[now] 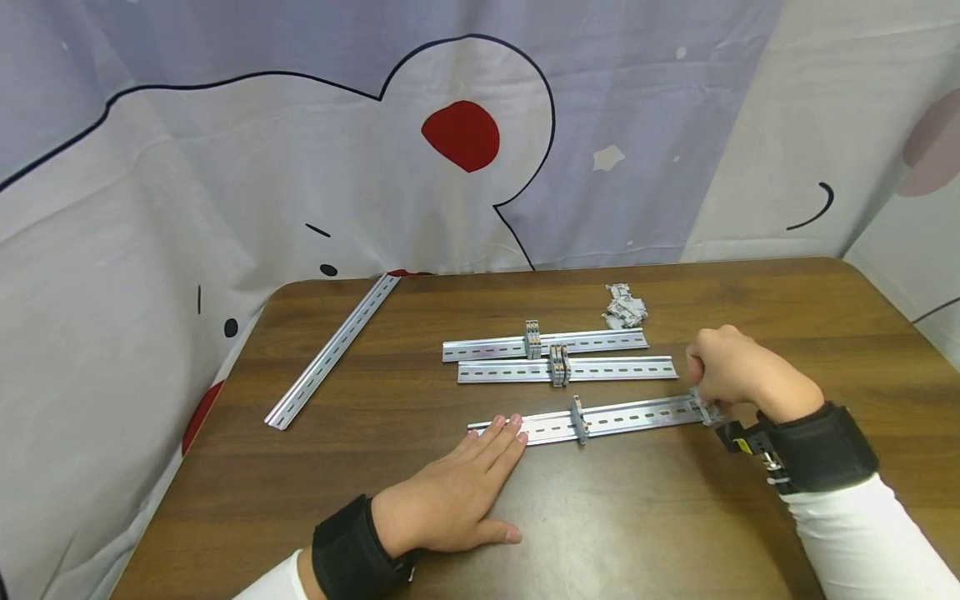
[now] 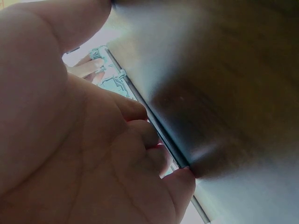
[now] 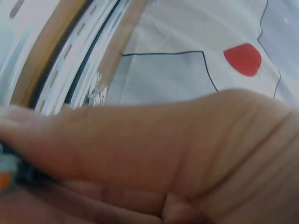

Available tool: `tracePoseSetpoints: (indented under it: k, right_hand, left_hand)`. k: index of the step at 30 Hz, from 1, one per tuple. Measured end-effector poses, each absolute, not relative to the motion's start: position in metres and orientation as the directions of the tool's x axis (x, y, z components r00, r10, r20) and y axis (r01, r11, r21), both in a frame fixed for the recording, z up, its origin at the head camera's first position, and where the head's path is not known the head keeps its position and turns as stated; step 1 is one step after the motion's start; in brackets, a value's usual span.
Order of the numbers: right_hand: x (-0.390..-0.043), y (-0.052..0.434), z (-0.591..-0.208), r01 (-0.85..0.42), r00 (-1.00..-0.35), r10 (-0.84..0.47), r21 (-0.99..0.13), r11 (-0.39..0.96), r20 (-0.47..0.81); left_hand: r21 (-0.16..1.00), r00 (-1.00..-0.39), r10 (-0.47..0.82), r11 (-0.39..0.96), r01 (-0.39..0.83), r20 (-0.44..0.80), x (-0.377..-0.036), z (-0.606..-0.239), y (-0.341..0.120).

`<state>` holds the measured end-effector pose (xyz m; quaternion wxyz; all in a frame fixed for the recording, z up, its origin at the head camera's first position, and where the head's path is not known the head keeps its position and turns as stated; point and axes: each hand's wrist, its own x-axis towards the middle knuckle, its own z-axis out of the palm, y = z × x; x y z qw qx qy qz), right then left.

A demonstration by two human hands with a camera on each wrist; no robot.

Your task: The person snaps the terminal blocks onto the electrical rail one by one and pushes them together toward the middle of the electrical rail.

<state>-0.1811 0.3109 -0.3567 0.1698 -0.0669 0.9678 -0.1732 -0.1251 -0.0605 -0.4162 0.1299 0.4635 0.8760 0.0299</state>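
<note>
The nearest slotted metal rail (image 1: 630, 415) lies across the wooden table (image 1: 645, 517) and carries one grey terminal block (image 1: 578, 418) near its middle. My left hand (image 1: 487, 454) lies flat, its straight fingertips pressing on the rail's left end. In the left wrist view, my left hand's palm (image 2: 93, 154) fills the left side and the rail's edge (image 2: 154, 116) runs beside the fingers. My right hand (image 1: 720, 371) is curled at the rail's right end and grips another grey terminal block (image 1: 705, 410) there. The right wrist view is mostly my right hand (image 3: 163, 154), blurred.
Two shorter rails (image 1: 592, 341) (image 1: 615, 367) lie parallel behind, each carrying a small cluster of blocks (image 1: 532, 339) (image 1: 558, 365). A pile of loose blocks (image 1: 624, 307) sits behind them. A long rail (image 1: 330, 350) lies diagonally at the left. A printed cloth (image 1: 465, 133) hangs behind the table.
</note>
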Motion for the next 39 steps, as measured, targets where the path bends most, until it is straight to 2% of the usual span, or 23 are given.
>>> tracePoseSetpoints:
  k: [7, 14, 18, 23, 26, 29, 39]
  right_hand:
    - [-0.181, 0.303, -0.359, -0.075, -0.949, -0.162, -0.303, 0.950, -0.271]
    - [-0.184, 0.294, -0.366, -0.174, -0.957, -0.215, -0.207, 0.963, -0.194]
    - [-0.186, 0.296, -0.367, -0.172, -0.953, -0.218, -0.219, 0.961, -0.209]
    - [-0.186, 0.317, -0.364, -0.169, -0.922, -0.262, -0.314, 0.934, -0.285]
    - [-0.186, 0.331, -0.362, -0.137, -0.886, -0.306, -0.432, 0.891, -0.350]
    - [-0.186, 0.343, -0.359, -0.048, -0.845, -0.340, -0.574, 0.818, -0.413]
    - [-0.194, 0.373, -0.377, 0.044, -0.691, -0.588, -0.837, 0.546, -0.420]
  left_hand:
    - [0.179, -0.533, 0.822, 0.566, 0.805, -0.201, -0.125, -0.416, -0.060]
    - [0.179, -0.540, 0.818, 0.572, 0.800, -0.197, -0.126, -0.415, -0.062]
    - [0.175, -0.541, 0.819, 0.571, 0.802, -0.193, -0.126, -0.415, -0.062]
    - [0.185, -0.537, 0.822, 0.567, 0.803, -0.189, -0.125, -0.416, -0.061]
    - [0.186, -0.533, 0.825, 0.562, 0.806, -0.186, -0.125, -0.416, -0.061]
    - [0.183, -0.531, 0.827, 0.560, 0.808, -0.186, -0.126, -0.416, -0.061]
    - [0.186, -0.536, 0.823, 0.566, 0.803, -0.188, -0.126, -0.416, -0.061]
